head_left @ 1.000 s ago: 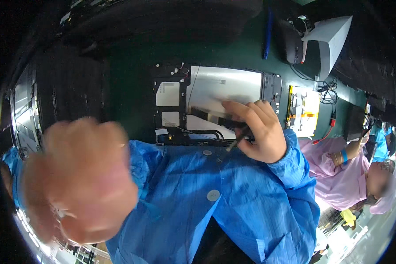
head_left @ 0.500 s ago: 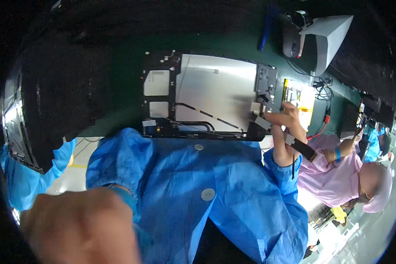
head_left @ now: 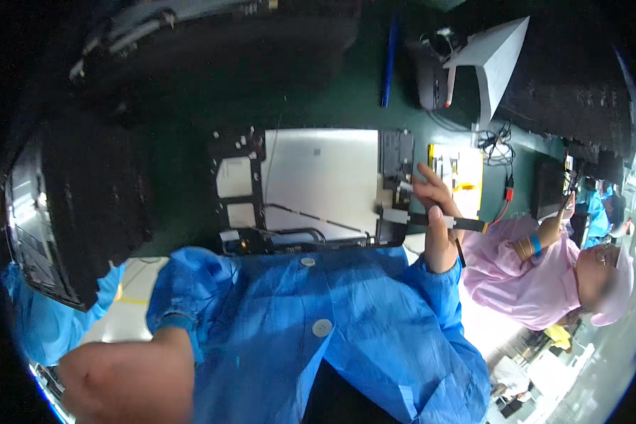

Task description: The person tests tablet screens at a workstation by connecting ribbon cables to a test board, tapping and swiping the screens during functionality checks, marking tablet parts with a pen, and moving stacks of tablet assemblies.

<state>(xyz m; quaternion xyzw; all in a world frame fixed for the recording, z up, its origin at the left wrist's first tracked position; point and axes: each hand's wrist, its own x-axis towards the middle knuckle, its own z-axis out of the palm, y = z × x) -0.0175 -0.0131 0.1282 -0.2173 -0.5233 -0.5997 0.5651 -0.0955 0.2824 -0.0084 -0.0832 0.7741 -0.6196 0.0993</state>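
My right hand (head_left: 438,219) is at the right side of a flat device panel, with a black ribbon-like strip (head_left: 418,219) pinched between thumb and fingers. The strip has light grey patches and lies nearly level, its left end over the panel's right edge. The panel (head_left: 321,184) is a thin black frame with a large silver metal plate, two smaller pale plates on the left and dark cables along the near edge. Close to the camera at lower left is my left hand (head_left: 127,385), smeared by motion and away from the panel; its fingers do not show.
A yellow-edged sheet (head_left: 458,180) lies right of the panel. Behind it are a bundled black cable (head_left: 498,147), a red connector (head_left: 509,193) and a grey-white angled stand (head_left: 498,63). A blue stick (head_left: 389,63) lies farther back. At right sits a person in pink (head_left: 519,275).
The strip has turned from slanting to nearly level in my right hand. The panel sits lower and farther left in the picture. My left hand stays blurred at lower left.
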